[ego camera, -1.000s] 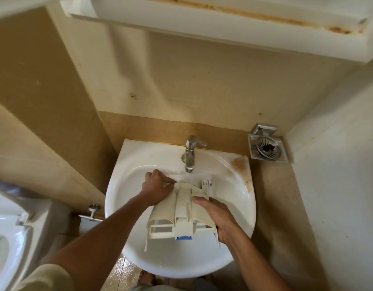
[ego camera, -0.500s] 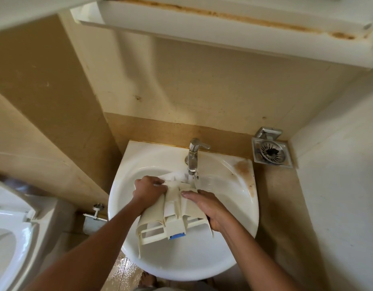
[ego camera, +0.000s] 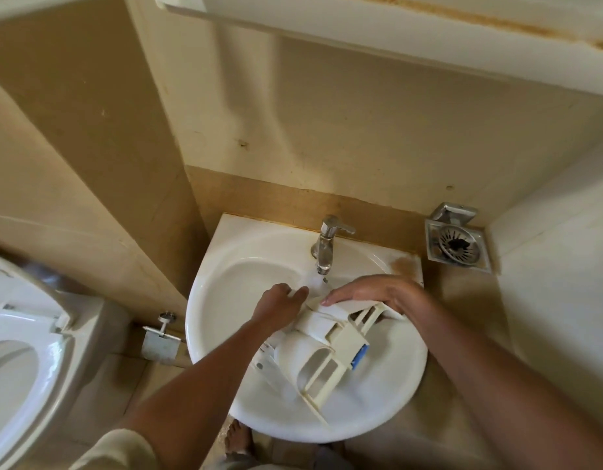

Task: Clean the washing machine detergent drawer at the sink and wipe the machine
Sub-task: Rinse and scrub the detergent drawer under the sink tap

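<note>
Cream plastic detergent drawer point(ego camera: 322, 347), held by left hand point(ego camera: 279, 305) and right hand point(ego camera: 378, 293) over white ceramic sink point(ego camera: 225, 293); advise turning each compartment beneath chrome tap point(ego camera: 325, 244)

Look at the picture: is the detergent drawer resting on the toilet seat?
No, both hands hold the detergent drawer over the sink, under the tap.

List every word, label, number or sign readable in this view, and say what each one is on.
None can be read.
Detergent drawer: small dark marks on its white edge near the left wrist, too blurred to read.
Its blue tab: no text visible.
Tap and sink: no markings visible.
</note>
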A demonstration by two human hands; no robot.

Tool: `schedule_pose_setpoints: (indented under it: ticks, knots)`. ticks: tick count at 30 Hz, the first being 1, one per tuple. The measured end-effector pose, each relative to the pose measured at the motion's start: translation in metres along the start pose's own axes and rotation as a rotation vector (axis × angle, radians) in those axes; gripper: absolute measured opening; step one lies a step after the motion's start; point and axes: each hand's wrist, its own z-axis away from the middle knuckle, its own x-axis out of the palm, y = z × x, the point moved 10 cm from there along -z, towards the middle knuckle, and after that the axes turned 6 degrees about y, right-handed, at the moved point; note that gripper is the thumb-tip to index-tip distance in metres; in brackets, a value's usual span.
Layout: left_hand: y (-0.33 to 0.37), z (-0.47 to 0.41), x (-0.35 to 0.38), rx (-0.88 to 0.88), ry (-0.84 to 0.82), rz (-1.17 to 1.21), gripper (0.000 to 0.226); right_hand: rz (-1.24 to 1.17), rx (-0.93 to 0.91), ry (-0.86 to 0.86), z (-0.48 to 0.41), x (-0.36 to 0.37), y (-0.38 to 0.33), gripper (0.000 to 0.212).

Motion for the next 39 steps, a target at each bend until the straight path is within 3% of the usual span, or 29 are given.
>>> schedule_pose_setpoints:
  ticks: [2, 4, 8, 10, 12, 14, 17, 23, 28, 30, 36, 39]
  knots:
    - [0.004, -0.005, 0.003, -0.022, -0.007, 0.079, 0.042, 0.073, 0.029, -0.025, -0.001, -0.004, -0.005, 0.05]
    - [0.006, -0.008, 0.005, -0.055, -0.001, 0.181, 0.045, 0.029, 0.034, -0.069, -0.001, -0.006, -0.009, 0.034]
    - [-0.014, -0.006, 0.013, -0.166, 0.054, 0.319, 0.06, -0.475, -0.023, -0.064, 0.0, -0.014, -0.006, 0.023]
    - [-0.025, -0.002, 0.016, -0.184, 0.06, 0.322, 0.064, -0.62, -0.055, 0.08, -0.006, -0.021, 0.007, 0.018]
    - [-0.03, -0.002, 0.017, -0.182, 0.064, 0.351, 0.067, -0.482, -0.088, 0.357, -0.019, -0.034, 0.027, 0.016]
    - [-0.028, -0.005, 0.015, -0.151, 0.07, 0.374, 0.069, -0.373, -0.197, 0.473, -0.031, -0.031, 0.029, 0.012]
    - [-0.019, -0.009, 0.011, -0.091, 0.076, 0.359, 0.065, -0.337, -0.327, 0.389, -0.047, -0.009, 0.013, 0.014]
    - [-0.008, -0.017, 0.018, -0.062, 0.027, 0.312, 0.055, -0.04, -0.34, 0.322, -0.088, -0.017, 0.001, 0.022]
    - [-0.011, -0.024, 0.018, -0.114, 0.046, 0.347, 0.072, -0.029, -0.319, 0.294, -0.097, -0.017, -0.004, 0.023]
    - [-0.013, -0.028, 0.017, -0.161, 0.054, 0.395, 0.074, -0.046, -0.389, 0.295, -0.099, -0.015, -0.01, 0.019]
    - [0.0, -0.034, 0.021, -0.344, 0.044, 0.626, 0.031, -0.095, -0.445, 0.291, -0.092, -0.028, -0.019, 0.02]
    - [0.0, -0.037, 0.023, -0.365, 0.119, 0.624, 0.035, -0.179, -0.4, 0.282, -0.094, -0.031, -0.01, 0.02]
